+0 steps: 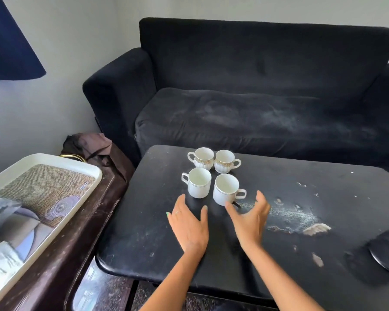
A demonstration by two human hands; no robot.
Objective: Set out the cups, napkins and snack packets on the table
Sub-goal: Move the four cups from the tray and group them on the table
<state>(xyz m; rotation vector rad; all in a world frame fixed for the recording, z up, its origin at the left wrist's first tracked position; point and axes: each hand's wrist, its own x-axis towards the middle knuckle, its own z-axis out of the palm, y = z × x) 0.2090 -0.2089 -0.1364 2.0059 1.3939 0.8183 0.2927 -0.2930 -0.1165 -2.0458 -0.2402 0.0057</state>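
1. A black sofa (256, 86) was seen against a pale wall, with a worn black table (301, 198) set in front of it.
2. Four white cups were grouped upright near the table's far left part, in two rows of two, all apparently empty.
3. The back-left cup (201, 157) and back-right cup (225, 161) were banded with a gold pattern and stood just beside each other, handles turned outward.
4. The front-left cup (198, 185) and front-right cup (226, 192) were plain with a thin rim line.
5. The left hand (189, 225) was held spread over the table just before the front cups, with nothing grasped.
6. The right hand (249, 221) was likewise held with fingers spread and nothing grasped, its fingertips near the front-right cup.
7. A white tray (54, 160) with a printed base was seen on a dark side table (76, 243) at the left; a clear packet (0, 212) and white napkins (0, 263) were lying in it, blurred.
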